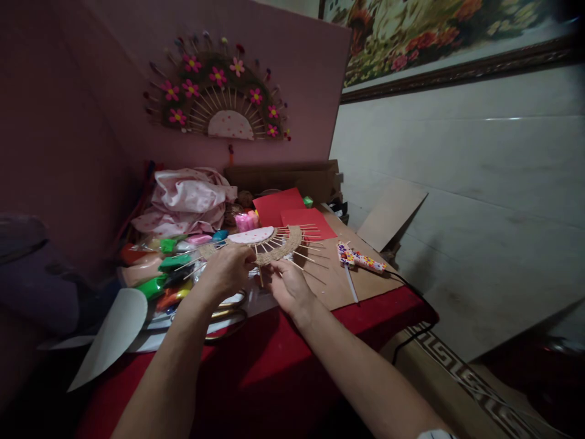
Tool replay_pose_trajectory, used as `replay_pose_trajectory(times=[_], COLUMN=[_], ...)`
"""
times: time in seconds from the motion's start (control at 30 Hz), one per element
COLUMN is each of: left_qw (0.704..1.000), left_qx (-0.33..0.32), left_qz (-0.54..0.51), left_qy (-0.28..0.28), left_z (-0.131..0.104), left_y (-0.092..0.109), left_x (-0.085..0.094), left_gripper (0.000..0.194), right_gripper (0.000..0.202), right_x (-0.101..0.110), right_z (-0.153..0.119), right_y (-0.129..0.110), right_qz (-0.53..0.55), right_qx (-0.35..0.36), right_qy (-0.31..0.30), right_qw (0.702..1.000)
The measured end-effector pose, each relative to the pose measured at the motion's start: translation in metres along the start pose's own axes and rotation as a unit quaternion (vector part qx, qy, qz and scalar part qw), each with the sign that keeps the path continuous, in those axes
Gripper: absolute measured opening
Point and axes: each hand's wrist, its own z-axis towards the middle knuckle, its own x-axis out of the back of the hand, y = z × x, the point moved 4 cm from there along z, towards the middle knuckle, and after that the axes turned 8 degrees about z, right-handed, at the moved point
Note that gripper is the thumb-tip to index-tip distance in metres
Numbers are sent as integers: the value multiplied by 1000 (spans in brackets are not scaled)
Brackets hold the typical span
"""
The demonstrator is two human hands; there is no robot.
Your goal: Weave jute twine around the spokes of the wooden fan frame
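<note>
A half-round fan of thin wooden sticks [286,250] is held just above the table, with a pale pink dotted half-disc [250,236] at its centre and a band of brown twine around it. My left hand [228,268] is closed on the band's near edge, its fingertips pinching there. Close beside it, my right hand [289,283] grips the same edge from below, thumb on top. The sticks poke out past the band on both sides. My wrists hide part of the table's near side, and the fingers cover some of the band.
A hot glue gun [361,259] with flower print lies on cardboard at right, its black cord hanging over the edge. Red sheets [315,223], pink dotted cloth [187,198] and colourful clay packets [153,286] lie behind and left. Scissors [228,314] are near the front. A decorated fan [223,91] hangs behind.
</note>
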Motion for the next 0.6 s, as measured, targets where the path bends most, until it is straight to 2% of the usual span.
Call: replay_pose_trajectory(times=[0.17, 0.27, 0.43, 0.6], left_qw=[999, 997, 990, 988], left_qx=[-27, -30, 16, 17], left_qz=[-22, -63, -122, -140], left_qy=[-4, 25, 68, 59], left_z=[2, 2, 0, -1], left_y=[-1, -2, -6, 0], left_x=[-3, -2, 1, 5], left_gripper=[15, 11, 17, 23], right_gripper=[13, 13, 14, 15], right_x=[-1, -1, 0, 2], right_z=[-1, -1, -2, -1], right_y=[-1, -2, -4, -4], right_qz=[3, 0, -3, -5], right_qx=[4, 6, 11, 15], right_qy=[-5, -1, 5, -5], right_qw=[1000, 1000, 1000, 1000])
